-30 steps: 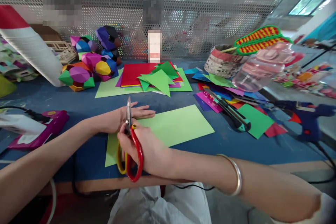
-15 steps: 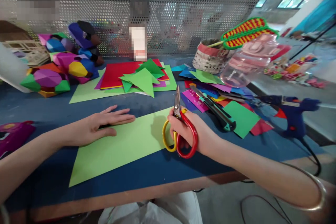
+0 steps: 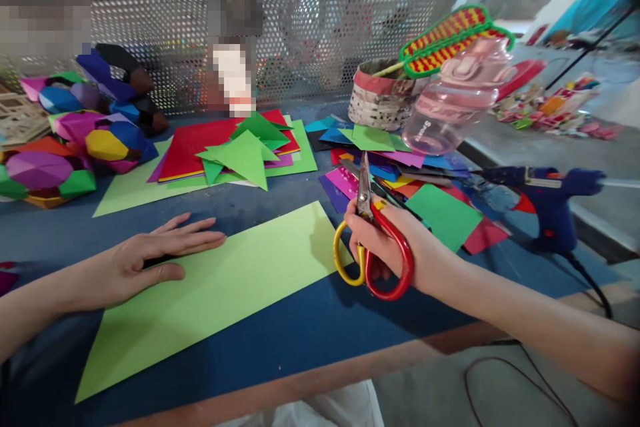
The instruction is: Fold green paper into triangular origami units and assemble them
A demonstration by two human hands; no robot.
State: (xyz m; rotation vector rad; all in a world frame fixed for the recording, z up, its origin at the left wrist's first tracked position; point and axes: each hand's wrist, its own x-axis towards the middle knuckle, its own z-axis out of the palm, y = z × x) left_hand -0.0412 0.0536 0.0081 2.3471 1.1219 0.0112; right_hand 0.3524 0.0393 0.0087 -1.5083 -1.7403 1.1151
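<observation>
A long light-green paper sheet (image 3: 230, 287) lies slantwise on the blue table (image 3: 280, 363). My left hand (image 3: 145, 257) rests flat on its upper left edge, fingers spread, holding nothing. Over the sheet's right end, my right hand (image 3: 395, 240) is closed round scissors (image 3: 367, 203) with one yellow and one red handle loop. Their blades point away from me and look closed. Beyond the sheet lies a stack of red and green papers (image 3: 200, 140) with cut green triangles (image 3: 245, 155) on top.
Faceted paper models (image 3: 45, 170) stand at the left. Behind my right hand are coloured paper pieces (image 3: 445, 213) and a partly hidden cutter. Farther back are a basket (image 3: 380, 103) and a clear pink bottle (image 3: 435, 120). A blue glue gun (image 3: 557, 213) with a cord lies right.
The view has shifted, so most table things appear farther left. My right hand has moved right with the scissors, off the sheet's right corner. My left hand still lies on the sheet.
</observation>
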